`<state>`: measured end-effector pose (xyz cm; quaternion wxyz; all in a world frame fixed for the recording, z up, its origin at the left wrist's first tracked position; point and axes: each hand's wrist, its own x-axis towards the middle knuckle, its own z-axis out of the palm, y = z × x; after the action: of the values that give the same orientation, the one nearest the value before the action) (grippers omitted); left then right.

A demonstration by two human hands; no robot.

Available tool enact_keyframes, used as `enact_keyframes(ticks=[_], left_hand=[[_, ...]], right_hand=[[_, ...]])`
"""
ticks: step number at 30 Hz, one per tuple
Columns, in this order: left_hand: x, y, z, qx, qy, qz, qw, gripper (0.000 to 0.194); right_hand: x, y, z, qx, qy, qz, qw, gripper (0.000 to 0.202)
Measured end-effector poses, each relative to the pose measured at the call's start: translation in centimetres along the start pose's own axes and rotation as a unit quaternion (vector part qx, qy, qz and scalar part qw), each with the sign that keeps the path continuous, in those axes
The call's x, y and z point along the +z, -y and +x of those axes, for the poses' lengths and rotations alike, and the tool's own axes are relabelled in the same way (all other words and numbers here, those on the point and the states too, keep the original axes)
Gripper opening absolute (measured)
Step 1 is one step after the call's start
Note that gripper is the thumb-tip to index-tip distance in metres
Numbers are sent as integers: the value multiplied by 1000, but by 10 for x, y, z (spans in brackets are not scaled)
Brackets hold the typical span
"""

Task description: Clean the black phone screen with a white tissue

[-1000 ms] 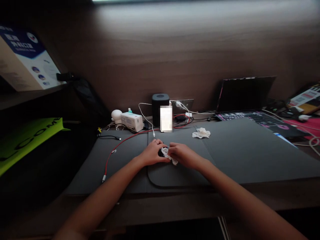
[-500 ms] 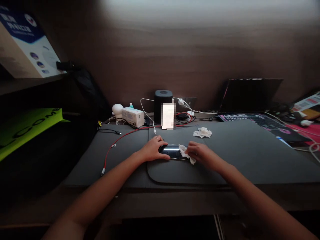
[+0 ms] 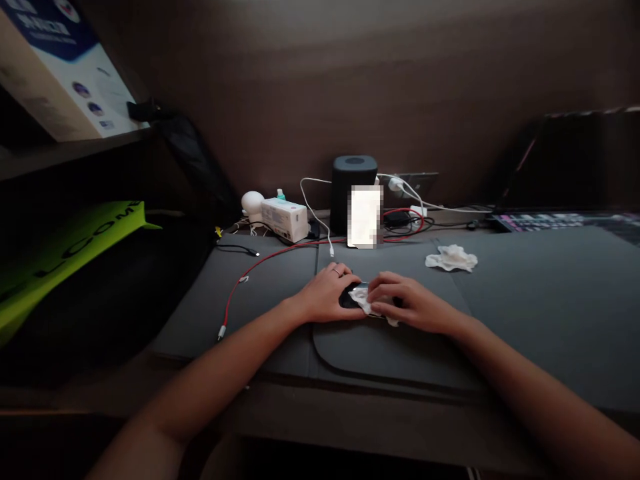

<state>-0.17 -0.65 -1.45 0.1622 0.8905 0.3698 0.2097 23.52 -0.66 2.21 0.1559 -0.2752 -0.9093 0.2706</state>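
A dark, glossy phone-like slab (image 3: pixel 349 297) lies flat on the grey desk mat (image 3: pixel 400 360), mostly covered by hands and tissue. My left hand (image 3: pixel 330 293), with a ring on one finger, grips its left end between thumb and fingers. My right hand (image 3: pixel 405 300) presses a crumpled white tissue (image 3: pixel 361 299) onto its surface, fingers closed over the tissue. A second crumpled tissue (image 3: pixel 451 259) rests on the mat, apart from both hands, behind and to the right.
Along the back stand a black speaker-like box (image 3: pixel 345 200), a blurred-out bright panel (image 3: pixel 365 217), a small white box (image 3: pixel 285 219) and a white ball-shaped device (image 3: pixel 253 207). A red cable (image 3: pixel 227 300) curves across the left. An open laptop (image 3: pixel 575 167) stands at the right.
My right hand has slid the tissue leftward along the slab, closer to my left hand. My left hand still grips the left end. The camera view has shifted.
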Motion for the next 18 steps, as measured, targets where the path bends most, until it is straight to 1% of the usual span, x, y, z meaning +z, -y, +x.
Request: enact_keyframes(ticks=[5, 8, 10, 14, 18], left_hand=[[-7, -9, 0, -17, 22, 28, 999, 56], [-13, -10, -2, -25, 33, 44, 998, 55], [-18, -9, -3, -20, 40, 46, 998, 55], [-22, -5, -4, -12, 55, 34, 998, 57], [-20, -2, -3, -9, 54, 22, 998, 57]], right_hand=[[-3, -14, -15, 23, -22, 1, 999, 29], [-9, -23, -23, 50, -36, -9, 998, 30], [-13, -26, -28, 55, -38, -16, 998, 29], [-17, -25, -34, 39, -32, -23, 998, 25], [-14, -19, -33, 32, -31, -35, 998, 23]])
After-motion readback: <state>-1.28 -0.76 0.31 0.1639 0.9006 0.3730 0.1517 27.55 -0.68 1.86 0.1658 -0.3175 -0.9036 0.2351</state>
